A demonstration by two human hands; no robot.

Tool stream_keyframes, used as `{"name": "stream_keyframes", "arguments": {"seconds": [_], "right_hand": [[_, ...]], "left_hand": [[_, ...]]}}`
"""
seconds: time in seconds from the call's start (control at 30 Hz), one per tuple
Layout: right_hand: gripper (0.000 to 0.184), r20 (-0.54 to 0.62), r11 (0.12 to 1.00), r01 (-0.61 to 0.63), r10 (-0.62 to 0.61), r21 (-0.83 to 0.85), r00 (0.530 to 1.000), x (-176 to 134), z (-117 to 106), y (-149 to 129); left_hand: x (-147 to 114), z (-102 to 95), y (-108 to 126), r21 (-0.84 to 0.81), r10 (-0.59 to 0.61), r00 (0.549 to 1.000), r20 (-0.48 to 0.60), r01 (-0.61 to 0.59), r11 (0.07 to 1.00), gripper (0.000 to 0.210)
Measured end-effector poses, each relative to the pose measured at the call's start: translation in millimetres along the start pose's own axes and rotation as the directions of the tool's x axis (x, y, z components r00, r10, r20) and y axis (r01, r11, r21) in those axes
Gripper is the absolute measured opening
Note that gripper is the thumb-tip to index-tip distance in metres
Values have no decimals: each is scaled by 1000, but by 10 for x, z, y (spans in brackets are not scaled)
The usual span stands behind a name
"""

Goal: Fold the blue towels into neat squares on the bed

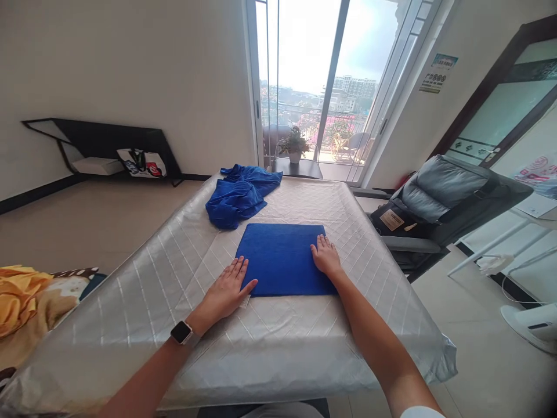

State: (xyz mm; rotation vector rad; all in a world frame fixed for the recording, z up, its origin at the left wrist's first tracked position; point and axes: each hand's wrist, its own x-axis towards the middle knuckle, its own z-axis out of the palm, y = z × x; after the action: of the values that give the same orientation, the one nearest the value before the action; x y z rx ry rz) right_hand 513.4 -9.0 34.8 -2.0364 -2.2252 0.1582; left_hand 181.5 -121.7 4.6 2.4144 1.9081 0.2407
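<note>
A blue cloth (282, 258), folded into a flat rectangle, lies on the silver quilted table cover (278, 342) in front of me. At its left edge rests my left hand (228, 287), palm down with the fingers stretched out and the thumb over the cloth. My right hand (325, 255) lies flat on the right edge, fingers extended toward the far corner. Neither hand grips anything. Farther back on the left, a second blue cloth (241, 194) sits in a crumpled heap, apart from both hands.
To the right of the table stands a black armchair (439, 197) with a bag on it. A potted plant (295, 145) stands on a chair by the glass door. Yellow and brown fabrics (26, 302) are piled at the left, beside the table.
</note>
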Motion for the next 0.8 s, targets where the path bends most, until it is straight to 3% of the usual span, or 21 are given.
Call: {"name": "stream_keyframes", "arguments": {"seconds": [0.1,0.17,0.27,0.37,0.43,0.5,0.63,0.8], "right_hand": [[65,10,1000,9,-9,11,1000,9,18,23],[65,14,1000,5,-5,18,1000,18,18,18],[65,8,1000,1,-1,22,1000,23,18,7],[65,-3,1000,3,-3,7,1000,9,17,14],[63,4,1000,20,-20,-14,1000,-3,15,27],[62,12,999,36,-36,-31,999,-10,16,38],[63,8,1000,23,-23,-21,1000,-4,21,37],[64,8,1000,2,-2,14,1000,6,11,9]], "left_hand": [[81,-87,-7,-13,-46,998,30,47,999,83],[203,-170,126,-13,-48,999,9,48,999,84],[512,-257,580,-58,120,993,-9,-120,991,83],[931,-227,1167,-120,322,947,-11,-321,939,80],[1209,-153,1486,-125,372,928,-28,-372,920,76],[1434,-63,1680,-123,348,937,-34,-349,929,74],[1637,88,1707,-128,224,975,-14,-223,966,76],[1548,105,1258,-87,163,986,25,-161,983,82]]}}
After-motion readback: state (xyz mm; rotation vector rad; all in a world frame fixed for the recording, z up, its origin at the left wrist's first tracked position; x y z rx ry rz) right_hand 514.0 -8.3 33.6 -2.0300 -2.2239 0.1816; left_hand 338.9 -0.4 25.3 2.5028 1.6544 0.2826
